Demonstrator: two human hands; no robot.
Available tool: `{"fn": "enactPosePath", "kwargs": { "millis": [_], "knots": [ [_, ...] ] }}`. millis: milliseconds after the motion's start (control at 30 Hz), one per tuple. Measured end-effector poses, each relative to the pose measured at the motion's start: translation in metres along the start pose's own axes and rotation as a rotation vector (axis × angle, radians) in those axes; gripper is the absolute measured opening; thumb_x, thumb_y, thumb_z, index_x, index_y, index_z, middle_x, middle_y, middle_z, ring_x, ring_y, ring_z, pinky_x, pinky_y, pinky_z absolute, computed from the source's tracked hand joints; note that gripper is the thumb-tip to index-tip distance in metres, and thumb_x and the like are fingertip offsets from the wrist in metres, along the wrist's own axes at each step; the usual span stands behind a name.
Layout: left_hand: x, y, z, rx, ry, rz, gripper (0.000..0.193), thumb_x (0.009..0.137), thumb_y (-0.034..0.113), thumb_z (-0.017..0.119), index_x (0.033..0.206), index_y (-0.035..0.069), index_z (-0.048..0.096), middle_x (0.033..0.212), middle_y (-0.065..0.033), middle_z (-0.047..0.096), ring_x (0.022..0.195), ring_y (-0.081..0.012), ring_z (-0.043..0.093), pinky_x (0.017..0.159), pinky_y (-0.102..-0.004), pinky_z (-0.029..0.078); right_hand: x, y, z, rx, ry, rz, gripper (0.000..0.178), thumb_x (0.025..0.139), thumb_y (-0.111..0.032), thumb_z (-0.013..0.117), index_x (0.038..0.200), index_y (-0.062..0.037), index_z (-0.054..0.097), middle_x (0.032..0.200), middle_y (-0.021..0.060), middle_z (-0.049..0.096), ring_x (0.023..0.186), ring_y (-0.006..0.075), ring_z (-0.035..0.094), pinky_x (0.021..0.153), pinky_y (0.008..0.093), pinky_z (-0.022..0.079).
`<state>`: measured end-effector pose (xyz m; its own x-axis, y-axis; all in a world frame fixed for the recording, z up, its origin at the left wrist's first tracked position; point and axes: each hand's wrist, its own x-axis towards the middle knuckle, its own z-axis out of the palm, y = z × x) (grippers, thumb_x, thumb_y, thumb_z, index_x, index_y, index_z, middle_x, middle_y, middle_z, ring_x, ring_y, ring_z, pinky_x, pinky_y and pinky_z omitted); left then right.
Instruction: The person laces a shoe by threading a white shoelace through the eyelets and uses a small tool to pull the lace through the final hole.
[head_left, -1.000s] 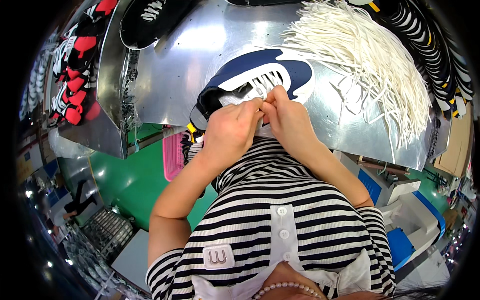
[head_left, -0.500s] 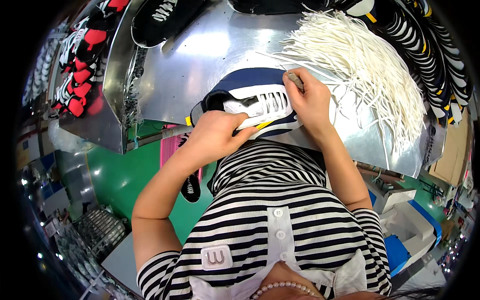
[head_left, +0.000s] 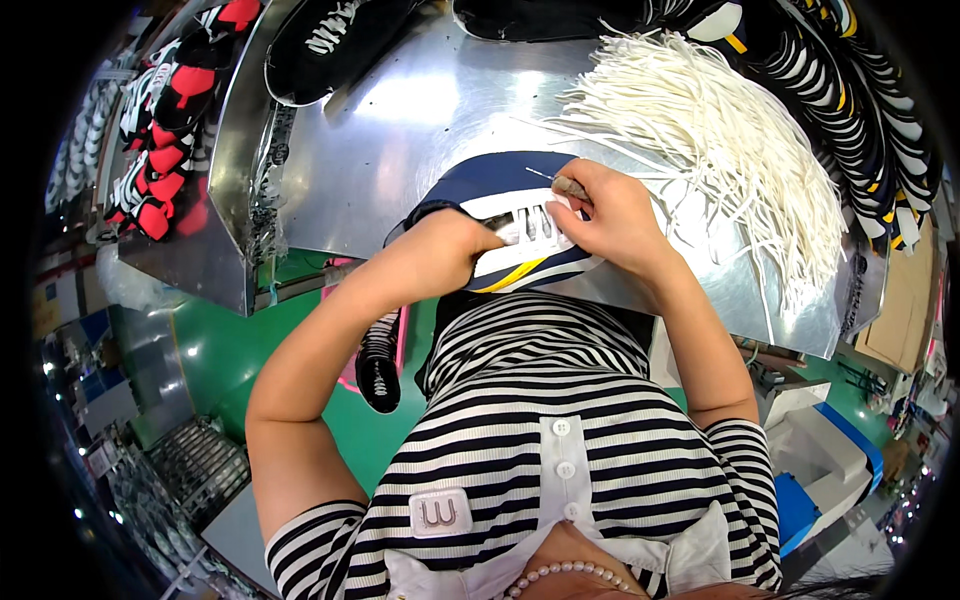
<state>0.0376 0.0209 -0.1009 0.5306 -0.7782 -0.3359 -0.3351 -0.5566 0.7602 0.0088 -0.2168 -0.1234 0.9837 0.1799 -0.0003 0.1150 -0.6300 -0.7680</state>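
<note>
A navy shoe upper with white lace strips and a yellow stripe lies at the table's near edge, toe to the right. My left hand is closed on it at the ankle opening, its fingertips hidden inside under the lacing part. In my right hand is an awl-like tool with a short light-brown handle. Its thin metal shaft points left over the upper. The thumb and fingers of that hand also rest against the white lacing part.
A large heap of white shoelaces covers the table's right side. Stacked dark uppers line the far right. A black laced upper lies at the far left, beside the metal table's raised edge. Red, black and white uppers hang beyond it.
My left hand has gone from the upper's side into its opening. My right hand has moved left and down onto the lacing part, the tool with it. The upper has turned slightly.
</note>
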Motion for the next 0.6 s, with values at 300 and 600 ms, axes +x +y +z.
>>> {"fn": "enactPosePath", "kwargs": {
  "millis": [300,600],
  "knots": [
    [-0.041,0.028,0.019,0.293,0.652,0.217,0.03,0.081,-0.006,0.058,0.111,0.0,0.064,0.093,-0.0184,0.066,0.081,-0.0356,0.064,0.074,-0.04,0.052,-0.001,0.005,0.011,-0.136,0.053,-0.05,0.016,0.079,-0.017,0.065,0.089,-0.0043,0.067,0.08,0.0127,0.068,0.07,0.0319,0.067,0.064,0.0414,0.052],
    [-0.089,0.016,0.104,-0.953,0.851,-0.091,0.041,0.097,-0.002,0.052,0.134,0.004,0.036,0.131,-0.0243,0.056,0.123,-0.0315,0.057,0.101,-0.0411,0.047,-0.019,0.0,0.025,0.564,0.242,-0.053,0.011,0.083,-0.001,0.068,0.093,-0.0026,0.063,0.077,-0.0007,0.058,0.067,0.0038,0.052,0.057,0.0199,0.043]
  ]
}}
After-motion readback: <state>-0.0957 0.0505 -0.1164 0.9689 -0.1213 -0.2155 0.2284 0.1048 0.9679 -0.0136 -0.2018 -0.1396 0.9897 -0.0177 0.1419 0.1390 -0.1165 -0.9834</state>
